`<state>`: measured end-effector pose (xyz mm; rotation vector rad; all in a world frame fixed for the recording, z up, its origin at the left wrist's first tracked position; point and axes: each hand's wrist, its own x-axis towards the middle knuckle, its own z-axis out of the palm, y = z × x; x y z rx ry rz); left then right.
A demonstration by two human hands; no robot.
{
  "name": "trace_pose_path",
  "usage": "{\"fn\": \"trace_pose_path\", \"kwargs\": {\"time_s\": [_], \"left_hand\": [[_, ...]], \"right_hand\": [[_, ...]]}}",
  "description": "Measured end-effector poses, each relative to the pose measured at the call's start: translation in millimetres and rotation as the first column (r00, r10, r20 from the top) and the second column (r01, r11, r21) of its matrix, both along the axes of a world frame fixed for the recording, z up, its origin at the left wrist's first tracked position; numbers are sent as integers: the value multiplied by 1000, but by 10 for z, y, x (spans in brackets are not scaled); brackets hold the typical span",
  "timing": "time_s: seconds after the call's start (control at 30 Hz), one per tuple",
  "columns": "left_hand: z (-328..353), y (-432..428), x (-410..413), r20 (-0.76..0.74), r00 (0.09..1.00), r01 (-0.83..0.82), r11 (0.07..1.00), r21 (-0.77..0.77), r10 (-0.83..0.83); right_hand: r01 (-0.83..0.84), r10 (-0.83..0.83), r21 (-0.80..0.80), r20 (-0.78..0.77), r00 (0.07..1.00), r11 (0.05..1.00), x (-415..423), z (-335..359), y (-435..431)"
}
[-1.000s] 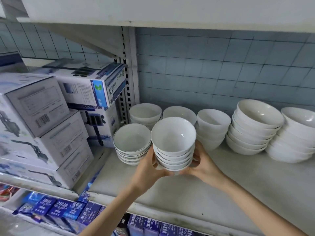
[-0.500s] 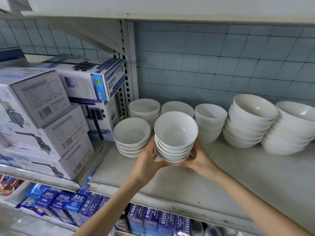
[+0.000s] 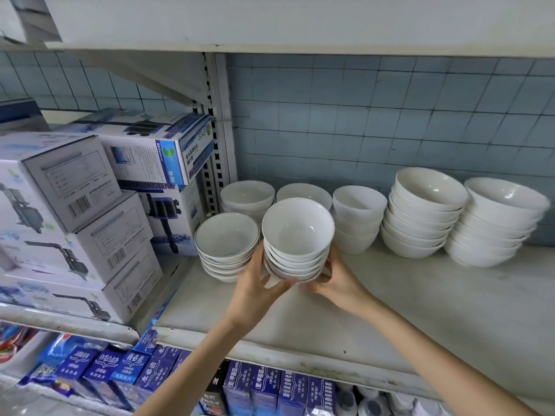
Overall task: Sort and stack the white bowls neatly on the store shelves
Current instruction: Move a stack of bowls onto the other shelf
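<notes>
**Both hands on the small bowl stack**

Left hand [image 3: 255,283] and right hand [image 3: 336,280] cup the base of the small bowl stack [image 3: 297,232], fingers curled round it, mid-frame, low over the shelf [image 3: 420,310]. I'd set it down flat, just right of the dark-rimmed stack [image 3: 226,235], without clinking them, then square up the rims.
</notes>
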<state>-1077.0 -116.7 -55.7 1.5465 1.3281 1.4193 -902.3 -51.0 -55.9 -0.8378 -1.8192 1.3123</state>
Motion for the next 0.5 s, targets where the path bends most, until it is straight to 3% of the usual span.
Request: {"fn": "trace_pose_path", "kwargs": {"time_s": [0.2, 0.5], "left_hand": [[133, -73, -8, 147, 988, 53, 999, 8, -54], [289, -61, 31, 156, 987, 41, 998, 43, -47]], "right_hand": [[81, -77, 47, -91, 993, 996, -27, 215, -104], [143, -122, 111, -172, 977, 983, -122, 285, -178]]}}
